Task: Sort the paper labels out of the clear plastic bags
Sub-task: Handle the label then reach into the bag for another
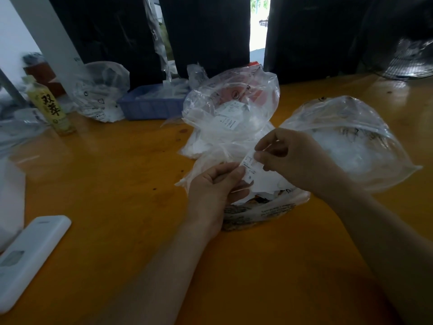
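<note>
Two bare forearms reach over an orange table (105,184). Just in front of a clear bag of labels (230,113), the left hand (215,184) and right hand (290,158) each pinch one paper label (251,171), probably separating it from the plastic.

Glossy wood table (117,174); clear plastic bags (346,137); paper label (251,170).

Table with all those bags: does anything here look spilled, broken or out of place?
Nothing looks spilled or broken. Odd ones out among the clear plastic bags are a white remote control near the left edge and a yellow drink bottle. Both hands pinch one paper label.
</note>
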### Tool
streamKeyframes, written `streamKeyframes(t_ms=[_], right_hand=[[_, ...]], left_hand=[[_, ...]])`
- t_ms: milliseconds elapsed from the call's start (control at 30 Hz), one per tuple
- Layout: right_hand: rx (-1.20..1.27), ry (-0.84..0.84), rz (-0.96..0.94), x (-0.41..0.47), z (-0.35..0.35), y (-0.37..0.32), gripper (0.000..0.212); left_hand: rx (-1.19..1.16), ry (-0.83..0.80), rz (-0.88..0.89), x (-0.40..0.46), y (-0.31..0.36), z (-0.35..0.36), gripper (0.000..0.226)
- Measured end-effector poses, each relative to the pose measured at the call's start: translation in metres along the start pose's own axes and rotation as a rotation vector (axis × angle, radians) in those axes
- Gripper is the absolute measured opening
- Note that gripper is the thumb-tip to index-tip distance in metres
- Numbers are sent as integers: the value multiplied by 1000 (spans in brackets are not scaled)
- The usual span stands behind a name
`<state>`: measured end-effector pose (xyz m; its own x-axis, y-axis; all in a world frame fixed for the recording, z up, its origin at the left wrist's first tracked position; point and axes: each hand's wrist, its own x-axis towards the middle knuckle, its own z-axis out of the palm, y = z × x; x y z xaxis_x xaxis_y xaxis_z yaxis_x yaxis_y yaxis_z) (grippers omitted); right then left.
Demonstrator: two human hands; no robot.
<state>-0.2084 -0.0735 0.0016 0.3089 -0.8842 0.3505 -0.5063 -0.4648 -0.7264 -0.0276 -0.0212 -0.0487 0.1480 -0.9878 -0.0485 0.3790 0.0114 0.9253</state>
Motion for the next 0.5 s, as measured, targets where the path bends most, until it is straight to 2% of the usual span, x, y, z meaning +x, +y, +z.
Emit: streamKeyframes(t_ms=[100, 167, 267, 367, 433, 500], right_hand=[[-50, -51, -53, -2, 5, -3, 6], [-61, -98, -78, -4, 6, -6, 3], [-57, -165, -85, -4, 4, -7, 9], [43, -286, -21, -5, 6, -6, 12], [54, -268, -17, -2, 7, -7, 15], [62, -149, 3, 13, 6, -13, 16]], left_hand=[[-20, 3, -2, -1, 2, 1, 30], [-37, 7, -8, -1, 2, 0, 27], [-55, 15, -14, -2, 3, -1, 16], [-38, 13, 0, -2, 2, -1, 23], [-42, 21, -7, -2, 2, 1, 35], [-63, 30, -20, -2, 4, 1, 46]])
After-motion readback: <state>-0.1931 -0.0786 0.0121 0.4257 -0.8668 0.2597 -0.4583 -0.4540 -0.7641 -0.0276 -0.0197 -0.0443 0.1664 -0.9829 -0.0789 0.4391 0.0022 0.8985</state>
